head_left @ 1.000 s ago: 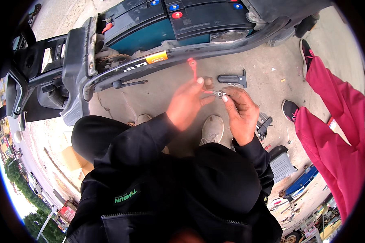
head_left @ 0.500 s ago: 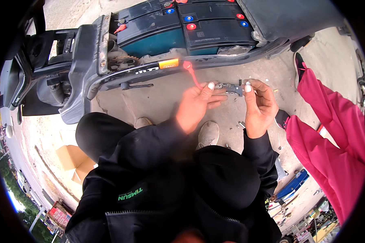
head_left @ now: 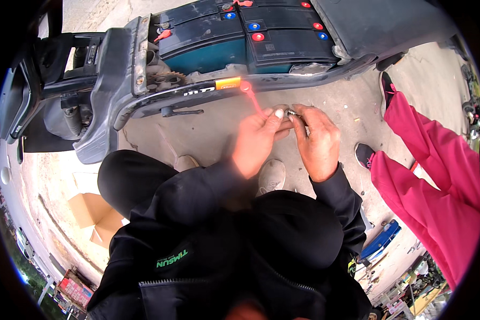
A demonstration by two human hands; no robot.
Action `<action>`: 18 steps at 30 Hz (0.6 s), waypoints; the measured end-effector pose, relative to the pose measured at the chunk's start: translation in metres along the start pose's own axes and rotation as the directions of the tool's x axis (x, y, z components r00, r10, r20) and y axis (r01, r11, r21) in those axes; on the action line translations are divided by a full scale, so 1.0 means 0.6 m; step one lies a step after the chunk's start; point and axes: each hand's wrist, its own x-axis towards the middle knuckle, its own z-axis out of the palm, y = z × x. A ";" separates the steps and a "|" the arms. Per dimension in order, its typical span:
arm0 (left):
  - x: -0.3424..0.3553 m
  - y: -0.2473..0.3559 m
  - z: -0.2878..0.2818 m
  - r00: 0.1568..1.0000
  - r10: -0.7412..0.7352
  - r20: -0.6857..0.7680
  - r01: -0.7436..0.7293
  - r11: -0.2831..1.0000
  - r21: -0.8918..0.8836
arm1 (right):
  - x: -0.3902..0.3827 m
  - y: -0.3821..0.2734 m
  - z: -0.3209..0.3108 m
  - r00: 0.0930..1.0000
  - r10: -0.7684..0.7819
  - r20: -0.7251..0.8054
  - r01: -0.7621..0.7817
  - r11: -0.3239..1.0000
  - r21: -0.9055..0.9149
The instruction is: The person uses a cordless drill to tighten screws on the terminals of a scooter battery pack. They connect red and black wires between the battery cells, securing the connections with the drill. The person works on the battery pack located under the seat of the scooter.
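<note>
So the big dark two-wheeler body (head_left: pixel 109 88) sat across the top, with a bank of black-and-teal batteries (head_left: pixel 282 49) in its open bay. In front of it, over the concrete floor (head_left: pixel 325 96), the left grip (head_left: pixel 255 137) was closed on the lower end of a red lead (head_left: pixel 253 101), its capped end poking upward. The right grip (head_left: pixel 319 140) had a tiny metal piece (head_left: pixel 292 112) pinched at the fingertips, right beside the left fingers. Looked like the lining-up step to me; imo the next move called for steady pinches and small fingertip turns.
</note>
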 end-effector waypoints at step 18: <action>-0.009 -0.012 -0.003 0.994 -0.040 0.099 0.032 0.996 0.079 | -0.013 0.053 -0.017 0.913 0.276 0.300 -0.364 0.884 0.295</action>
